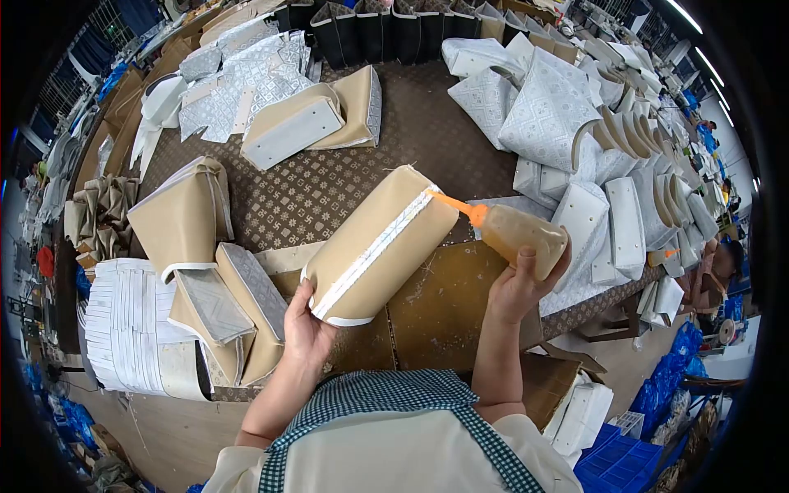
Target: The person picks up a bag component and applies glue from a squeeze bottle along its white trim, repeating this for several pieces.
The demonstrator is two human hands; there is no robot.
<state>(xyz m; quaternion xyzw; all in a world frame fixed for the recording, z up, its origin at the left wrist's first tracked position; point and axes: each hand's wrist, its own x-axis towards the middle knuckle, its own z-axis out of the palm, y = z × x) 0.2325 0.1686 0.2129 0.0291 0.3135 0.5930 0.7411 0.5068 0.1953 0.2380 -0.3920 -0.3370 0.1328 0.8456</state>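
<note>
My left hand point(307, 325) grips the near end of a tan bag body point(374, 238), which is tilted up to the right. A white and silver strip point(380, 251) runs along the bag's length. In my right hand point(530, 283) is a squeeze bottle point(523, 236) of yellowish liquid with an orange nozzle point(457, 207). The nozzle tip points left and meets the far end of the strip, or lies just above it. Under the bag lies a brown worn board point(440, 304).
Tan bag pieces point(185, 215) and a stack of white strips point(123, 329) lie left. Another tan bag point(353, 111) is ahead. Silver patterned bags point(542, 107) pile up right, black bags point(337, 37) line the back. A patterned cloth point(279, 197) covers the table.
</note>
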